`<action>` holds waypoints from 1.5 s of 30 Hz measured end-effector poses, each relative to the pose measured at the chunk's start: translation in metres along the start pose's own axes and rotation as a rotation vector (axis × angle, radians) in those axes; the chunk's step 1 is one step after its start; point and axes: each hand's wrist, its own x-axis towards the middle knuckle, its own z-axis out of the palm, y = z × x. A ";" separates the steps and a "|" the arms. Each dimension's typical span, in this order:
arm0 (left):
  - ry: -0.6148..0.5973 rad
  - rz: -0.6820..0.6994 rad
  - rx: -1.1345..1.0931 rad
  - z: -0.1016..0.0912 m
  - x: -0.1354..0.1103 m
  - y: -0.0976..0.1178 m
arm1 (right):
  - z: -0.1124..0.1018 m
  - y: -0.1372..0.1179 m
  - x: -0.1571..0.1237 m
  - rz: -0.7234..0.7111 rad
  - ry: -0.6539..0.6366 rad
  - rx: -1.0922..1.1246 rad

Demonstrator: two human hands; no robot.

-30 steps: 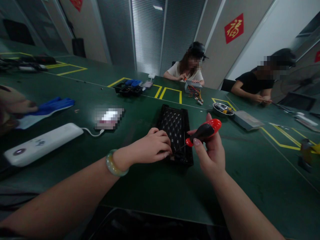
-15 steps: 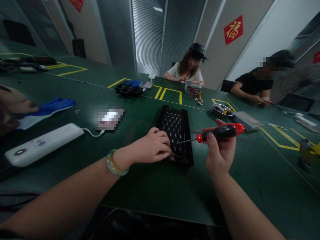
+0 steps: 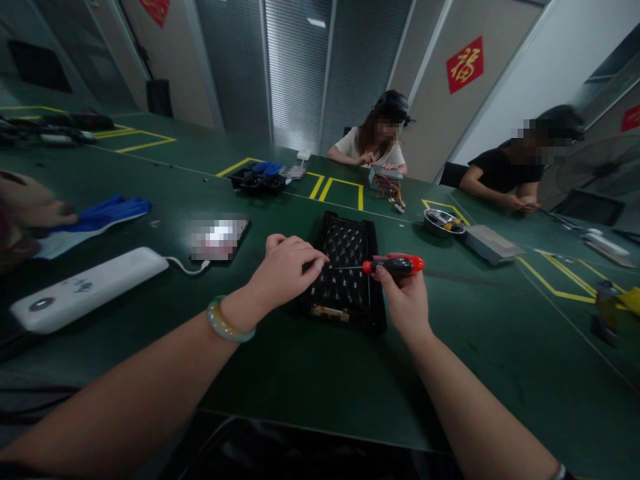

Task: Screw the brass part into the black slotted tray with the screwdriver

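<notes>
A black keyboard frame (image 3: pixel 353 247) with rows of small openings lies on the green table (image 3: pixel 310 373) in front of me. My right hand (image 3: pixel 403 297) grips a red and black screwdriver (image 3: pixel 393 265), held level above the frame with its thin shaft pointing left. My left hand (image 3: pixel 285 270) is raised over the frame's left edge, its fingers pinched together at the shaft's tip; what they hold is too small to make out. A green bangle (image 3: pixel 227 323) is on my left wrist.
A white power bank (image 3: pixel 83 287) with a cable and a phone (image 3: pixel 220 237) lie to the left, blue gloves (image 3: pixel 107 210) beyond. A metal bowl (image 3: pixel 443 223) and a grey box (image 3: pixel 493 243) sit to the right. Two people work across the table; someone's hand (image 3: pixel 30 207) rests at far left.
My left hand lifted off the frame's near corner and rose to meet the screwdriver tip. My right hand turned the screwdriver level and brought it left, lower over the frame.
</notes>
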 end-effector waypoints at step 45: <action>-0.202 -0.238 -0.204 0.012 0.001 -0.008 | 0.000 -0.031 -0.006 0.017 0.136 0.242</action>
